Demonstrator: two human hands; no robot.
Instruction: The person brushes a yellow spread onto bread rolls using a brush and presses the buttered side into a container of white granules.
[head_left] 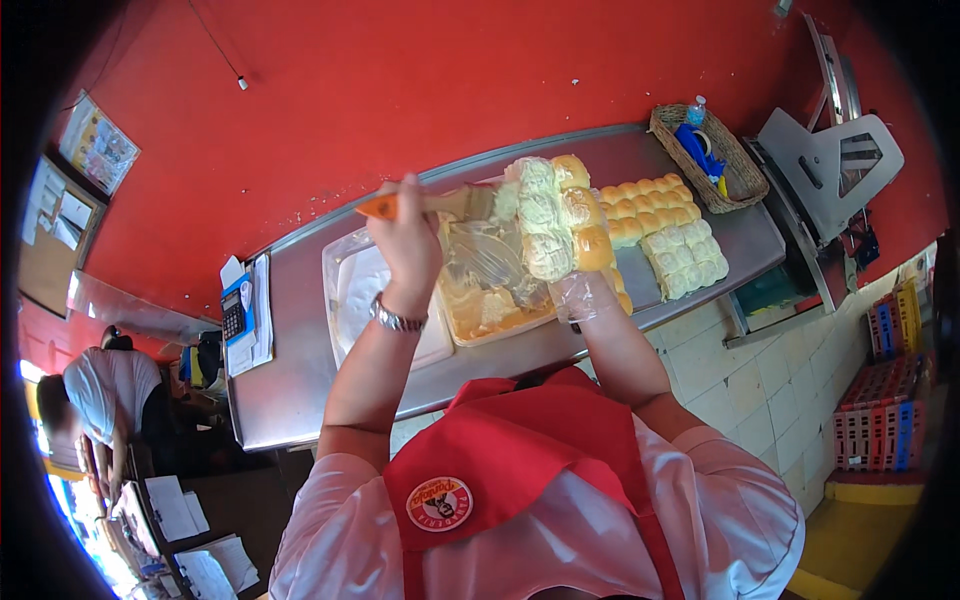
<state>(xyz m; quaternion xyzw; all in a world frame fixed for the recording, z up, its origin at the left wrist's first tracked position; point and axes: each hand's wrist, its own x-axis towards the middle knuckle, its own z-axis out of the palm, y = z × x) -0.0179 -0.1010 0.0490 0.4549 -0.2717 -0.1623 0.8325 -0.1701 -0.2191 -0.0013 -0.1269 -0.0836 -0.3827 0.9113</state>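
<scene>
My left hand (408, 245), with a metal watch on the wrist, is closed around the handle of a wide pastry brush (462, 204). Pale cream coats the bristles, which meet a slab of joined bread rolls (582, 207). Its left rows are covered in whitish cream; the right row is glossy golden. From below, my right hand (578, 298), in a clear plastic glove, holds this slab up, its fingers mostly hidden underneath. Under the brush lies a shallow tray (455, 325) smeared with yellowish cream. Left of it is a tray (345, 340) with a white layer inside.
More golden rolls (650, 208) and white-coated rolls (685, 258) lie right on the metal table (280, 400). A wicker basket (735, 180) stands at the back right. A calculator (234, 315) and papers are at the left end. Crates (880, 425) are stacked right; another person (115, 390) bends at far left.
</scene>
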